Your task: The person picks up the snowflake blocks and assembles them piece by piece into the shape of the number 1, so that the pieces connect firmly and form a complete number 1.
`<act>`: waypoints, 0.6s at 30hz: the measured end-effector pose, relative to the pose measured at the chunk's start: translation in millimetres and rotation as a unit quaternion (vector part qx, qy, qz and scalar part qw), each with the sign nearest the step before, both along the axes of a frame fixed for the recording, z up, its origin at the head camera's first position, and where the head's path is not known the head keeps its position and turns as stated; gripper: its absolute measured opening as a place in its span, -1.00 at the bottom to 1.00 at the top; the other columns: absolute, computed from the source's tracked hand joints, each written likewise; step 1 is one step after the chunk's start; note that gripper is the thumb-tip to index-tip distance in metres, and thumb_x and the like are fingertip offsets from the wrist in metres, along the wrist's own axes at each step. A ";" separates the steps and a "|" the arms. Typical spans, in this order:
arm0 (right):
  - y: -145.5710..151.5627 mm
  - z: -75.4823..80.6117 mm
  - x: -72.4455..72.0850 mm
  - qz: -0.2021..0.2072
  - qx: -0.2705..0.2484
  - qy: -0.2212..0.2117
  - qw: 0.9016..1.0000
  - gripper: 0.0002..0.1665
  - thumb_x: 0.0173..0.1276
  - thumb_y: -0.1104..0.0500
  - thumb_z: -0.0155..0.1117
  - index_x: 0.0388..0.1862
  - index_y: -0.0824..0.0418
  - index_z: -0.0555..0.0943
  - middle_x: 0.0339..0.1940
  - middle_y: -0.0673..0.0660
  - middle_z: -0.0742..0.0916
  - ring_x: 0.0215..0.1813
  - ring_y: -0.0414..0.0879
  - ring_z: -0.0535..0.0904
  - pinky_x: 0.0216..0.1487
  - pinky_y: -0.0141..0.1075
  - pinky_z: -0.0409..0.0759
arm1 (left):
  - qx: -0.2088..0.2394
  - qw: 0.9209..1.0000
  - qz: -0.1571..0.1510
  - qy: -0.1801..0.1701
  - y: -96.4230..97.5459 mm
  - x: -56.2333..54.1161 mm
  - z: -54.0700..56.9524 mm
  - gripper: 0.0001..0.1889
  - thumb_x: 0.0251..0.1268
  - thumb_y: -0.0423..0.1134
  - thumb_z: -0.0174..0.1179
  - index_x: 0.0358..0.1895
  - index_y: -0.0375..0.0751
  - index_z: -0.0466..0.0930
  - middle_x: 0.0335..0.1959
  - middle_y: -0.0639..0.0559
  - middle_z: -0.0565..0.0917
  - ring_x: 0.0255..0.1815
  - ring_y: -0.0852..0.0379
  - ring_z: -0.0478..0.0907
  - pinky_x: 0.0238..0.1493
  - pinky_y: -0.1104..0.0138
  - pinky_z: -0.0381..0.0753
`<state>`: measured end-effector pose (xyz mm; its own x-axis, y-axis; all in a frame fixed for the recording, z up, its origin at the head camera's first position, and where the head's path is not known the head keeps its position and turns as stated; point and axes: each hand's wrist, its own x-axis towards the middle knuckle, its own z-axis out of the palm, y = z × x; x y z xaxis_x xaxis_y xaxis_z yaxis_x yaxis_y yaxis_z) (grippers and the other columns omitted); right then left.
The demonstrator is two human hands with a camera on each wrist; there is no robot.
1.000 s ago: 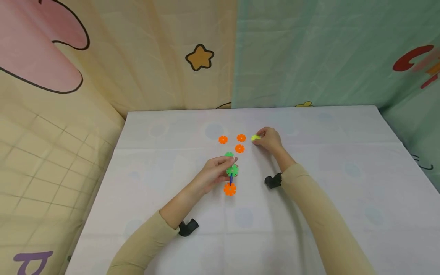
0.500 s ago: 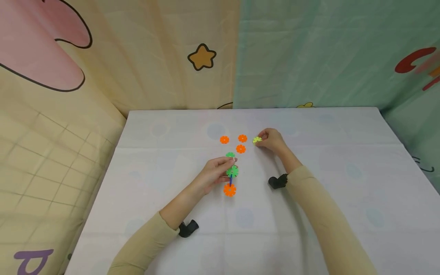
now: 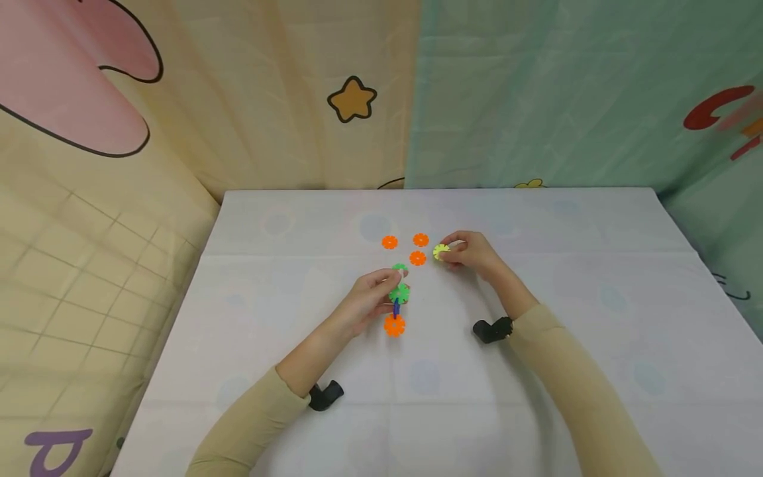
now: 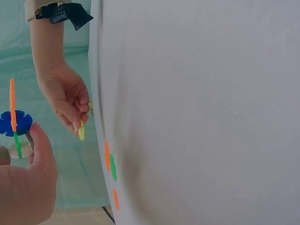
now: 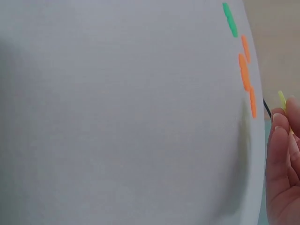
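My left hand (image 3: 368, 298) pinches a joined chain of notched plastic snowflake discs. A green disc (image 3: 399, 293) is at its upper end, a blue disc (image 4: 14, 124) stands edge-on in the middle, and an orange disc (image 3: 395, 325) hangs lowest. Something pale (image 4: 23, 149) shows between the fingers in the left wrist view. Farther back and to the right, my right hand (image 3: 473, 253) holds a yellow snowflake disc (image 3: 441, 252) between thumb and fingertips, above the table. Another small yellow bit (image 4: 90, 106) pokes out by its curled fingers.
Loose orange discs lie at the back middle: one on the left (image 3: 390, 242), one on the right (image 3: 420, 240) and one nearer (image 3: 417, 258). A loose green disc (image 3: 401, 267) is partly behind the left hand. Printed curtains hang behind the white-covered table (image 3: 596, 278).
My right hand has drawn slightly toward me, and the yellow disc has come nearer and turned its face more to the head view. The left hand and its chain have shifted slightly left.
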<state>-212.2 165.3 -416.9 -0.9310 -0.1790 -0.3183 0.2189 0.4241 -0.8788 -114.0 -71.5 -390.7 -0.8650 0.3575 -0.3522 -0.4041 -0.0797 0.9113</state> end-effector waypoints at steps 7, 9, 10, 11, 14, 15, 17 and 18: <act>-7.3 10.7 13.7 0.030 -0.015 0.021 0.999 -0.60 0.24 0.25 0.30 0.02 0.38 0.50 -0.47 0.16 0.70 -0.44 0.01 0.60 -0.29 -0.28 0.63 | -0.010 1.000 -0.002 -0.006 1.3 -0.5 -0.5 -0.55 0.44 -0.17 -0.02 0.23 -0.44 0.35 0.26 -0.21 0.40 -0.35 0.24 0.54 -0.25 0.44 0.56; -10.4 15.7 18.0 0.042 -0.021 0.031 0.998 -0.62 0.25 0.26 0.29 0.03 0.36 0.50 -0.45 0.20 0.70 -0.40 0.09 0.60 -0.26 -0.25 0.63 | -0.016 1.000 -0.001 -0.005 1.5 -0.9 -0.7 -0.55 0.43 -0.16 -0.01 0.21 -0.43 0.37 0.20 -0.20 0.46 -0.35 0.23 0.54 -0.23 0.42 0.56; -11.8 18.2 20.2 0.048 -0.024 0.035 0.998 -0.62 0.26 0.26 0.28 0.03 0.36 0.50 -0.44 0.22 0.69 -0.38 0.13 0.60 -0.24 -0.23 0.63 | -0.018 1.000 -0.001 -0.005 1.5 -1.0 -0.7 -0.55 0.43 -0.15 -0.01 0.21 -0.43 0.38 0.15 -0.20 0.50 -0.36 0.22 0.53 -0.23 0.41 0.56; -12.9 20.7 22.3 0.054 -0.026 0.040 0.997 -0.63 0.27 0.27 0.27 0.03 0.35 0.50 -0.44 0.24 0.69 -0.35 0.17 0.59 -0.23 -0.21 0.63 | -0.022 1.000 -0.002 -0.004 1.5 -1.1 -0.7 -0.55 0.43 -0.14 0.00 0.21 -0.42 0.39 0.09 -0.19 0.54 -0.36 0.21 0.53 -0.22 0.40 0.57; -16.5 28.2 29.2 0.074 -0.037 0.053 0.995 -0.66 0.29 0.28 0.24 0.03 0.35 0.51 -0.42 0.31 0.66 -0.30 0.29 0.55 -0.22 -0.19 0.63 | -0.025 1.000 -0.004 -0.003 1.6 -1.2 -1.0 -0.54 0.42 -0.13 0.00 0.20 -0.42 0.40 -0.10 -0.10 0.61 -0.35 0.19 0.53 -0.22 0.39 0.57; -17.7 30.7 31.7 0.081 -0.042 0.058 0.994 -0.67 0.30 0.28 0.23 0.03 0.35 0.51 -0.41 0.34 0.66 -0.29 0.31 0.54 -0.23 -0.20 0.62 | -0.025 1.000 -0.006 -0.003 1.8 -1.2 -1.0 -0.55 0.42 -0.13 0.00 0.20 -0.41 0.40 -0.13 -0.07 0.61 -0.34 0.19 0.53 -0.22 0.40 0.57; -20.4 35.5 36.6 0.097 -0.054 0.068 0.991 -0.67 0.30 0.28 0.22 0.03 0.37 0.52 -0.41 0.37 0.64 -0.28 0.34 0.52 -0.24 -0.23 0.61 | -0.027 1.000 -0.009 0.002 1.9 -1.1 -2.2 -0.56 0.43 -0.14 -0.01 0.20 -0.41 0.41 -0.16 -0.03 0.61 -0.33 0.19 0.52 -0.24 0.42 0.55; -21.9 38.0 39.2 0.105 -0.059 0.073 0.990 -0.67 0.30 0.29 0.22 0.03 0.37 0.53 -0.43 0.37 0.63 -0.28 0.34 0.52 -0.26 -0.26 0.61 | -0.028 1.000 -0.010 0.005 2.0 -1.1 -2.9 -0.57 0.44 -0.15 -0.02 0.19 -0.40 0.41 -0.16 -0.03 0.61 -0.32 0.19 0.52 -0.25 0.43 0.54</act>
<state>-173.0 143.4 -378.9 -0.9036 -0.4020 -0.1482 0.0035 0.3388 -0.9409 -115.1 -69.5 -393.6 -0.8612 0.3549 -0.3638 -0.3962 -0.0203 0.9179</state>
